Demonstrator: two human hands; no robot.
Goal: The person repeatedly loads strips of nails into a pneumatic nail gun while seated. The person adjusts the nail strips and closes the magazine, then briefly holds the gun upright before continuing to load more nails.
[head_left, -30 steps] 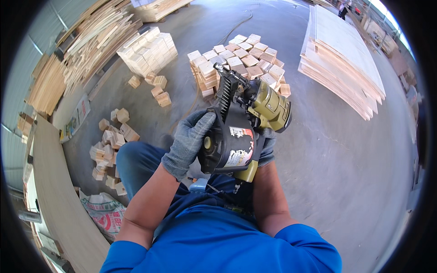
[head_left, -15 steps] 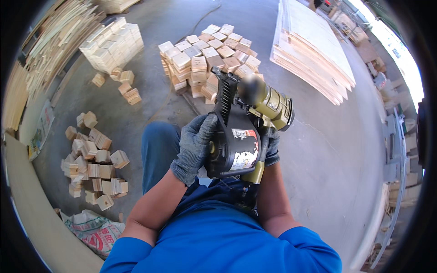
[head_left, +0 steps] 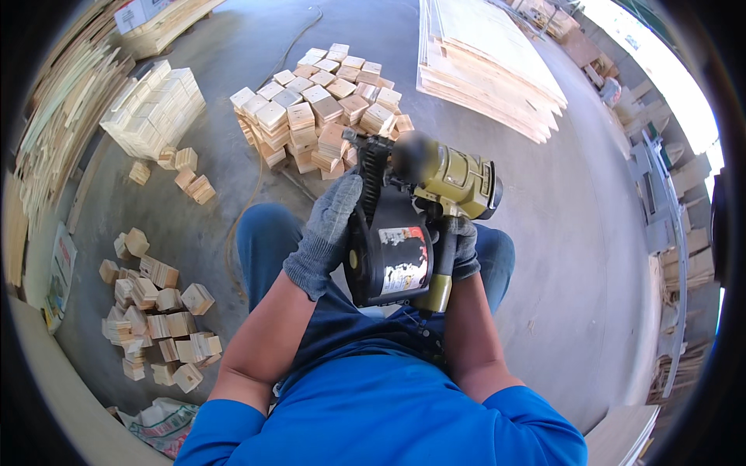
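A pneumatic coil nail gun, with an olive-green body and a black round magazine, is held up above my lap. My left hand, in a grey knit glove, lies along the left side of the black magazine, fingers pointing up toward the ribbed nose. In a matching glove, my right hand is wrapped round the handle on the tool's right side; the tool hides part of its fingers. A worn label shows on the magazine's face. The far end of the tool overlaps the wood block stack in view.
A stack of wood blocks stands ahead on the concrete floor. Loose blocks lie at the left, near a neat block pile and long wood strips. Plywood sheets are stacked far right. A hose crosses the floor.
The view has swung, so the floor piles sit further left. The nail gun is turned slightly, and my left hand's fingers are straighter along the magazine. Both hands stay on the tool.
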